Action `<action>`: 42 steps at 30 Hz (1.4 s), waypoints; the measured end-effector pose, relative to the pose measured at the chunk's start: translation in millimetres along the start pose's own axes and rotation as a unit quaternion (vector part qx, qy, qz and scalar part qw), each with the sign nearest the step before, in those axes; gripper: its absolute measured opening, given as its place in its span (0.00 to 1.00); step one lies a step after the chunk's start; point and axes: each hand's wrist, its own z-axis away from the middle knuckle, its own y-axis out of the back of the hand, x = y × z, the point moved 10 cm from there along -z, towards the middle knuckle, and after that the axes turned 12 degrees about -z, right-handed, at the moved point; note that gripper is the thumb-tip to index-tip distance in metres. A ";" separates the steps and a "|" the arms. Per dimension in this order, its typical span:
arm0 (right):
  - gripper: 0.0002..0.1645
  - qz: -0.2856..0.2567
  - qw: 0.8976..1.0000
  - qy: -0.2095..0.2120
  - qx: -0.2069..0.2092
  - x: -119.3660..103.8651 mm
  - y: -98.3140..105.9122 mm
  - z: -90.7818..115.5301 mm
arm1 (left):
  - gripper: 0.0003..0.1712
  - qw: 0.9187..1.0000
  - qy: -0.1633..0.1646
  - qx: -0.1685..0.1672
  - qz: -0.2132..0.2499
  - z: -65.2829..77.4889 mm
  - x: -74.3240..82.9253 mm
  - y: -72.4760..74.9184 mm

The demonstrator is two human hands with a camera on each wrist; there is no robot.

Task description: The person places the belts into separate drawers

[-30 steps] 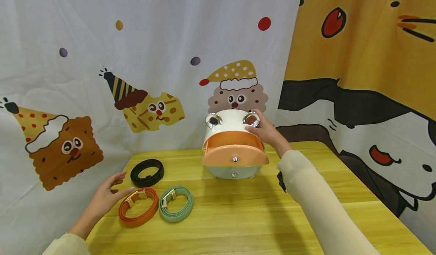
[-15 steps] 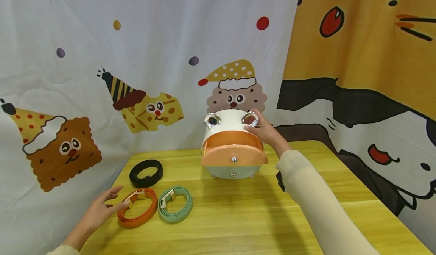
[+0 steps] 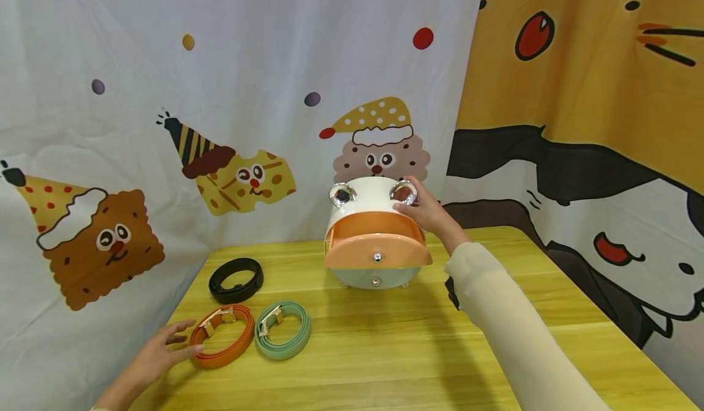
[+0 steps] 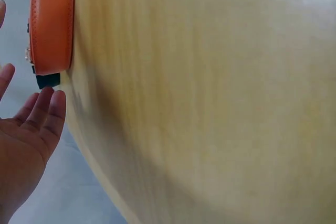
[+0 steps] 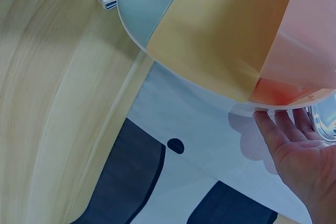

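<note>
On the table's left side lies a coiled orange belt (image 3: 222, 338) with a gold buckle. My left hand (image 3: 156, 359) is beside its left edge, fingers spread and thumb tip overlapping the coil in the head view; nothing is held. In the left wrist view, the fingers (image 4: 55, 116) are just below the orange coil. At the back stands a small animal-faced drawer box (image 3: 379, 185) with a white top and shiny round eyes. Its orange upper drawer (image 3: 379, 249) is pulled out; the grey-green lower drawer (image 3: 357, 276) is in. My right hand (image 3: 429, 209) grips the box's upper right, by the eye.
A coiled black belt (image 3: 220, 292) lies behind the orange one, and a coiled green belt (image 3: 297, 341) lies to its right. The yellow wood-grain table (image 3: 374, 350) runs back to a printed cloth backdrop (image 3: 264, 50).
My left hand has drawn back left and down, from over the orange belt's buckle to its left edge. My right hand stays on the drawer box, and the belts lie as before.
</note>
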 end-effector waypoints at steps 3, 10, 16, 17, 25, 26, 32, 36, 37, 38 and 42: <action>0.43 0.005 1.000 -0.003 0.003 0.2 0.2 0.1 | 0.51 1.000 -0.002 -0.004 0.010 0.5 -0.8 -4.0; 0.43 0.004 1.000 -0.001 0.003 -0.5 0.0 0.2 | 0.47 0.999 0.001 -0.003 0.038 1.9 -3.9 -12.2; 0.43 0.002 1.000 -0.001 0.003 -0.1 0.2 -0.6 | 0.44 0.998 -0.008 -0.021 0.052 -1.9 -10.6 -18.6; 0.43 0.003 1.000 -0.002 0.004 0.0 0.3 -0.7 | 0.43 0.998 -0.010 -0.024 0.053 -2.8 -11.9 -19.5; 0.43 -0.005 1.000 -0.003 -0.001 -5.4 -1.5 3.2 | 0.43 0.998 -0.038 -0.038 0.036 -3.7 -10.3 -23.2; 0.43 -0.007 1.000 -0.003 -0.003 -5.8 -1.9 3.7 | 0.44 0.998 -0.038 -0.035 0.035 -3.8 -10.1 -23.5; 0.43 0.000 1.000 0.003 -0.005 -0.8 -1.1 -0.4 | 0.41 0.999 -0.044 -0.007 0.028 -1.5 -6.3 -22.7; 0.43 -0.001 1.000 0.010 -0.005 -2.5 -0.9 -1.0 | 0.35 0.998 -0.055 0.003 0.029 1.5 -2.2 -21.6; 0.42 -0.003 1.000 0.012 -0.005 -2.9 -1.1 -1.2 | 0.34 0.998 -0.057 0.006 0.030 2.2 -1.4 -21.2; 0.42 -0.004 1.000 0.013 -0.005 -3.2 -1.2 -1.2 | 0.32 0.998 -0.059 0.007 0.029 2.9 -0.4 -21.0; 0.42 -0.003 1.000 0.014 -0.005 -3.4 -2.0 -1.3 | 0.27 0.997 -0.067 0.014 0.024 5.3 3.3 -20.0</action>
